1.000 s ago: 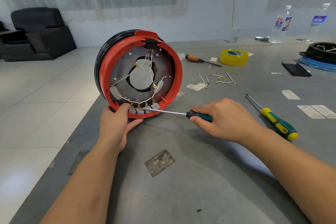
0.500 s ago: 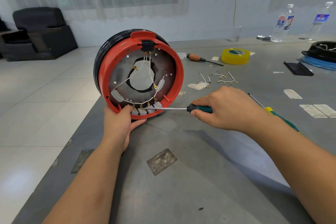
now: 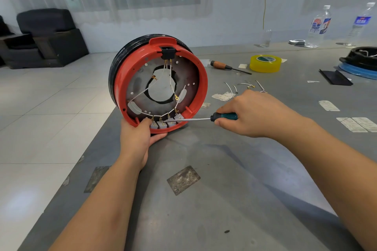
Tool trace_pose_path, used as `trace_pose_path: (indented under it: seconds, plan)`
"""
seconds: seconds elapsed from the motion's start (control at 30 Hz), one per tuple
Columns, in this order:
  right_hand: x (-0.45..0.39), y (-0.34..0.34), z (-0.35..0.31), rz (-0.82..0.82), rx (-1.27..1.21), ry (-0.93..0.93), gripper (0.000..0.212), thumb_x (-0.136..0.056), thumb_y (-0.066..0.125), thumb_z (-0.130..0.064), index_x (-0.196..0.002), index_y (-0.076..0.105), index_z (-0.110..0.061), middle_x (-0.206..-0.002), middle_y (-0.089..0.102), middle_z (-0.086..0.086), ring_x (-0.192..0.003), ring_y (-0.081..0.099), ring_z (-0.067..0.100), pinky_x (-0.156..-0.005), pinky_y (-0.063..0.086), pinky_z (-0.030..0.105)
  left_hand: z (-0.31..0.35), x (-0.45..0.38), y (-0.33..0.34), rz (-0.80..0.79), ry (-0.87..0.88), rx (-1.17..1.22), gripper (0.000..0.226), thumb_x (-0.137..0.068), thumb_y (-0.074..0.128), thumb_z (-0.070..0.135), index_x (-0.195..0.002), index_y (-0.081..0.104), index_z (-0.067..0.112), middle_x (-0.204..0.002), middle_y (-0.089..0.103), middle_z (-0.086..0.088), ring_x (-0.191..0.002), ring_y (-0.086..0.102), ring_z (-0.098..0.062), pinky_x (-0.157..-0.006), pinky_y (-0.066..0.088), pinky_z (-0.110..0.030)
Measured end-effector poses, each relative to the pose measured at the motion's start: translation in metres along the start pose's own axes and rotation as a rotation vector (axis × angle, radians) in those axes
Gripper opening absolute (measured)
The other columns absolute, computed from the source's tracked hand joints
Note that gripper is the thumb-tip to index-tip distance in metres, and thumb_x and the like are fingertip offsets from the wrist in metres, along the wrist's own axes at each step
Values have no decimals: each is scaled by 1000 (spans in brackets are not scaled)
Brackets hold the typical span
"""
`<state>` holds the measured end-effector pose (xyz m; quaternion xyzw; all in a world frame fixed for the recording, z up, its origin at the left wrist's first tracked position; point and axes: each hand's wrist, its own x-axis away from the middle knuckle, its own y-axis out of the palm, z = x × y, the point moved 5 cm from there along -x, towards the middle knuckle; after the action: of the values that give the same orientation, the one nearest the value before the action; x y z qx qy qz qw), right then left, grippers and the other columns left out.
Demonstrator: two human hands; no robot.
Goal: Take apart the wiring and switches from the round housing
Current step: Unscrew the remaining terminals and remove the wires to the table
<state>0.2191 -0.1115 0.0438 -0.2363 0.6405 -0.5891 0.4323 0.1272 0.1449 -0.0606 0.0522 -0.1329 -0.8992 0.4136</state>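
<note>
The round red housing (image 3: 201, 79) with a black back stands on edge near the table's left edge, its open side facing me. Thin white wires (image 3: 171, 85) with brass terminals run across its inside from a black socket (image 3: 167, 52) at the top. A row of grey switches (image 3: 163, 124) sits along its bottom rim. My left hand (image 3: 138, 138) grips that bottom rim, thumb inside beside the switches. My right hand (image 3: 251, 114) holds a teal-handled screwdriver (image 3: 224, 117), whose tip touches a brass terminal on the switches.
On the grey table (image 3: 204, 210) lie loose wire pieces (image 3: 244, 86), a wooden-handled screwdriver (image 3: 228, 66), a yellow tape roll (image 3: 265, 63), paper labels (image 3: 357, 124) and a black flat piece (image 3: 334, 77). Another black and blue housing (image 3: 361, 63) and two water bottles (image 3: 318, 26) stand far right.
The screwdriver tip has moved left along the row of switches, onto a terminal nearer my left thumb. My right hand rose and now hides a yellow-green screwdriver on the table.
</note>
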Motion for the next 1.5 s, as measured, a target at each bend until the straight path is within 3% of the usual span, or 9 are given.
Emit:
trace_pose_path:
  seconds: [0.1, 0.23, 0.47, 0.63, 0.77, 0.97, 1.17, 1.5]
  plan:
    - [4, 5, -1, 38, 6, -5, 39, -96, 41, -60, -116, 69, -43, -76, 65, -5, -73, 50, 22, -53, 30, 27, 0, 0, 0, 5, -10, -5, 44, -100, 51, -4, -137, 54, 19, -125, 72, -9, -89, 79, -25, -68, 66, -45]
    - [13, 19, -2, 55, 27, -1, 42, -97, 38, -61, -122, 66, -42, -83, 71, -3, -76, 61, 26, -51, 32, 26, -1, 0, -1, 14, -16, -2, 43, -100, 52, -3, -137, 54, 17, -122, 72, -10, -86, 80, -26, -68, 65, -44]
    - [29, 44, -5, 74, 40, 27, 43, -100, 33, -60, -125, 58, -37, -89, 71, -3, -81, 65, 25, -57, 46, 30, -2, -1, -2, 23, -28, 11, 41, -99, 52, -4, -134, 55, 17, -118, 73, -11, -83, 80, -29, -69, 66, -47]
    - [34, 53, -10, 87, 16, 49, 46, -98, 29, -62, -127, 56, -39, -90, 69, -5, -82, 65, 24, -54, 35, 29, -1, -1, -2, 36, -33, 29, 40, -99, 52, -5, -131, 55, 18, -118, 71, -11, -81, 80, -28, -68, 66, -47]
    - [42, 60, -17, 112, 19, 82, 40, -99, 31, -60, -116, 58, -36, -82, 65, -6, -76, 64, 25, -51, 33, 29, 0, 1, -1, 45, -33, 46, 33, -99, 52, -6, -117, 60, 21, -113, 72, -11, -79, 80, -27, -67, 66, -45]
    - [46, 71, -28, 96, 2, 129, 43, -99, 24, -60, -114, 53, -32, -84, 64, -5, -77, 65, 28, -55, 43, 32, 2, 3, -2, 70, -51, 81, 28, -99, 49, -6, -111, 60, 17, -107, 75, -12, -80, 80, -31, -66, 66, -44]
    - [47, 73, -33, 91, 5, 137, 48, -99, 16, -61, -125, 48, -36, -97, 67, -7, -83, 67, 26, -59, 49, 33, 3, 5, -3, 92, -68, 99, 27, -99, 48, -8, -108, 60, 14, -103, 76, -13, -81, 80, -33, -64, 65, -43]
    - [49, 69, -49, 142, 91, 170, 65, -96, 5, -57, -117, 60, -30, -85, 69, -6, -63, 67, 28, -47, 34, 29, 1, 3, -5, 124, -92, 169, 30, -96, 48, -9, -119, 61, 5, -108, 76, -19, -82, 79, -34, -66, 66, -44]
